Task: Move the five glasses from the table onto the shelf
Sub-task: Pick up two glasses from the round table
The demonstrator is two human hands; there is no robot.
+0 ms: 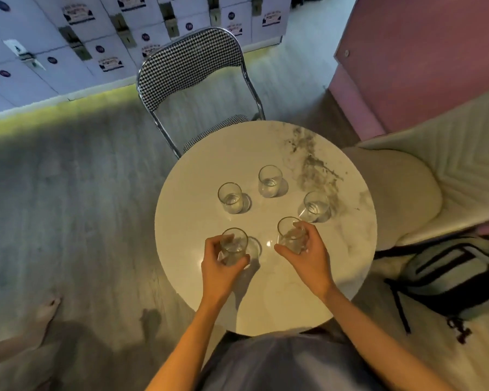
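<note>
Leaning over the round marble tabletop [266, 292] and facing a houndstooth chair [189, 60] well beyond both hands. Wrapping the left hand [219, 266] around the first glass [233, 245] and curling the right hand [308, 249] around the second glass [290, 232], keeping both upright, close side by side. Not touching the third glass [231, 198] ahead of the left hand, the fourth glass [270, 181] farther off between the hands, or the fifth glass [315, 206] just beyond the right hand, all upright on the tabletop.
</note>
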